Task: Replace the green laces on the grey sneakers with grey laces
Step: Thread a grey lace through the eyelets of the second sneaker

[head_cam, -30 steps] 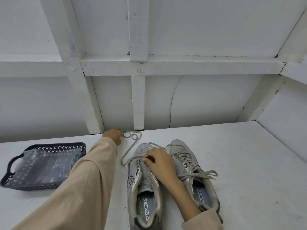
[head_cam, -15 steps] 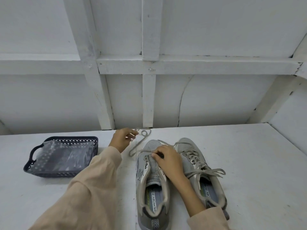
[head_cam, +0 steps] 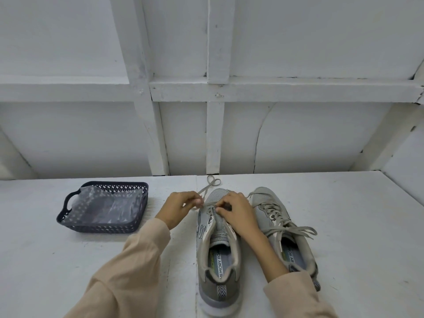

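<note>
- Near the worktop's (head_cam: 344, 203) back edge, pinching flat grey lace (head_cam: 205, 190) in left hand (head_cam: 181, 206) and right hand (head_cam: 237, 214) fingers at one grey mesh sneaker's (head_cam: 204, 228) toe eyelets.
- Seemingly done: second sneaker (head_cam: 270, 212), threaded, untied.
- Left: upper eyelets.

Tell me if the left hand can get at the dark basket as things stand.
Probably yes. The basket sits close beside the left hand, with only bare table between them. That hand pinches the lace, though, so it would have to let go first.
</note>
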`<action>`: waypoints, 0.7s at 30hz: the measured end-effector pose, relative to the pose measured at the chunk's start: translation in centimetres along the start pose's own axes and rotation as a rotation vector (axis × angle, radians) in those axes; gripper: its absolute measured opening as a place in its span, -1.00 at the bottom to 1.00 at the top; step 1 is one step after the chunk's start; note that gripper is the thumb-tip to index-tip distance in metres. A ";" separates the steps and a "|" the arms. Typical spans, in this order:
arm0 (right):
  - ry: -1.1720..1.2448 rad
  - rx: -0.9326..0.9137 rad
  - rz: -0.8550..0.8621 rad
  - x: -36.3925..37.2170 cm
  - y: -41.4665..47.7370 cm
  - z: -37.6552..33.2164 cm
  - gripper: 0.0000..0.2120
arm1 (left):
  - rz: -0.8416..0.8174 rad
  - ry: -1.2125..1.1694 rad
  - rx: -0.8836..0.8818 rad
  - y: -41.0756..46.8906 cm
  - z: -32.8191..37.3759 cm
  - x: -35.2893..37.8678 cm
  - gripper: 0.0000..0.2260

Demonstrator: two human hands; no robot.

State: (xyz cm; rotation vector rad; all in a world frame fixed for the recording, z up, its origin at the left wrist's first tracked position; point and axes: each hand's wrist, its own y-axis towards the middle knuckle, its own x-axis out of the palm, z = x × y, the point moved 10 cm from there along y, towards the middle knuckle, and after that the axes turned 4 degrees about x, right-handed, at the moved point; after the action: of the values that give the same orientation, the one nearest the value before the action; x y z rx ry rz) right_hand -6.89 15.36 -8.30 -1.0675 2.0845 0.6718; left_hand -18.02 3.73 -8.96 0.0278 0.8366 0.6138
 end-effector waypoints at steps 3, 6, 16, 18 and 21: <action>0.037 0.024 -0.028 0.3 0.5 0.2 -0.96 | -0.041 0.032 -0.050 -0.3 -0.3 0.8 -0.91; 0.056 0.066 -0.091 0.7 0.7 0.5 -0.92 | -0.023 0.085 -0.108 -0.3 -0.7 0.7 -0.87; 0.082 0.155 -0.162 1.4 1.3 0.7 -0.92 | -0.022 0.363 -0.043 -0.1 1.3 0.4 -0.87; 0.148 0.181 -0.132 1.4 1.2 1.1 -0.93 | -0.023 0.415 0.005 0.0 2.0 0.5 -0.86; 0.212 0.222 -0.128 1.7 1.1 1.6 -0.95 | -0.021 0.444 0.012 0.2 2.2 0.5 -0.85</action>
State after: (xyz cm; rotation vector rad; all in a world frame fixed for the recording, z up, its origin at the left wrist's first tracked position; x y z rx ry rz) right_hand -7.96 16.24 -10.42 -1.1728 2.1861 0.2659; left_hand -16.33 4.60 -7.81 -0.1100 1.2682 0.6039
